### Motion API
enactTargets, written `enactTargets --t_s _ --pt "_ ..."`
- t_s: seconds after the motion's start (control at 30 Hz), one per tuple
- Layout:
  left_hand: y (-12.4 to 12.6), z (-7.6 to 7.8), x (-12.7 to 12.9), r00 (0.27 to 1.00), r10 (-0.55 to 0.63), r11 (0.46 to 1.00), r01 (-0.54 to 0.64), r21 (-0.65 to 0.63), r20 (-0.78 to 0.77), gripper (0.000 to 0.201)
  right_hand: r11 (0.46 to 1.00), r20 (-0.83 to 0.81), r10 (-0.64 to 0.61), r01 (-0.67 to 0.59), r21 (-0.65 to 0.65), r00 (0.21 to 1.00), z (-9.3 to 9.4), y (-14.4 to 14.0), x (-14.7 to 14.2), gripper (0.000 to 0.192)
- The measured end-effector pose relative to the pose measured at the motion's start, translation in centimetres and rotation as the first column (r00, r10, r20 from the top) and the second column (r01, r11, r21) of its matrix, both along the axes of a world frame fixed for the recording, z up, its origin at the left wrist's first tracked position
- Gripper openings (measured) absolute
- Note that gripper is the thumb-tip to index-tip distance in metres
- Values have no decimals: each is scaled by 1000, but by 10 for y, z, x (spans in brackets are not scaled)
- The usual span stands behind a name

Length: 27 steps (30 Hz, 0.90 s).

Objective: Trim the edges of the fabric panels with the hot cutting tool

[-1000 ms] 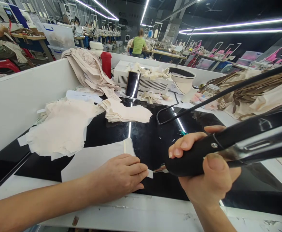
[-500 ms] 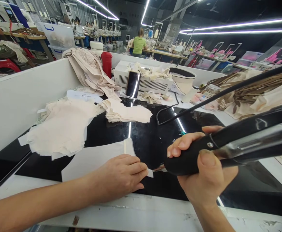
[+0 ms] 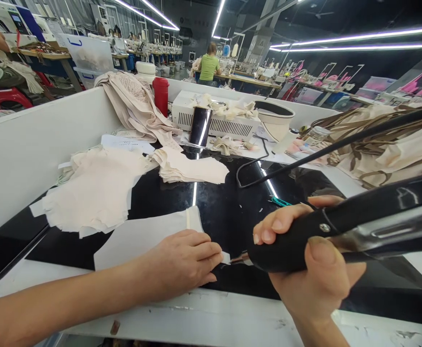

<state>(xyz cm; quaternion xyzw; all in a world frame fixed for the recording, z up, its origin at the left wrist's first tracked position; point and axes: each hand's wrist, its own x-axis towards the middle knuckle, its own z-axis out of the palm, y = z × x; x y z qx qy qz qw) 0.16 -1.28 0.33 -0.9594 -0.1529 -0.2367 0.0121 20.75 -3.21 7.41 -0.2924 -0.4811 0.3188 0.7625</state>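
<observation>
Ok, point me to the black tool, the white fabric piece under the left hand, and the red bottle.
black tool (image 3: 286, 248): head view, on its rounded black grip.
white fabric piece (image 3: 138, 236): head view, on the bare middle, left of the hand.
red bottle (image 3: 161, 95): head view, on its body.

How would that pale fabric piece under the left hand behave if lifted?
The pale fabric piece lies thin and flat, so it would probably droop limply. It looks light, and may slide easily on the glossy black table, perhaps why the left hand presses it.
</observation>
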Motion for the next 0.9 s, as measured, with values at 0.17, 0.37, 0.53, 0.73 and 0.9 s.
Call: enactTargets --t_s 0.17,0.37,0.53,0.73,0.9 --pt "4 0 -3 1000 -3 1000 3 0 -22 24 1000 24 -26 26 -7 999 1 -1 3 42" --pt "13 0 -7 999 -36 999 37 -34 34 22 993 29 -112 113 -21 993 4 1 9 46" --pt "14 1 -8 999 -34 995 37 -88 29 15 988 29 -147 148 -49 989 6 -1 13 41" --pt "16 2 -4 998 -60 998 60 -30 4 19 985 34 -143 146 -88 989 7 2 17 41" --pt "17 -3 0 998 -55 998 55 11 6 21 986 29 -157 158 -60 987 9 12 7 38"
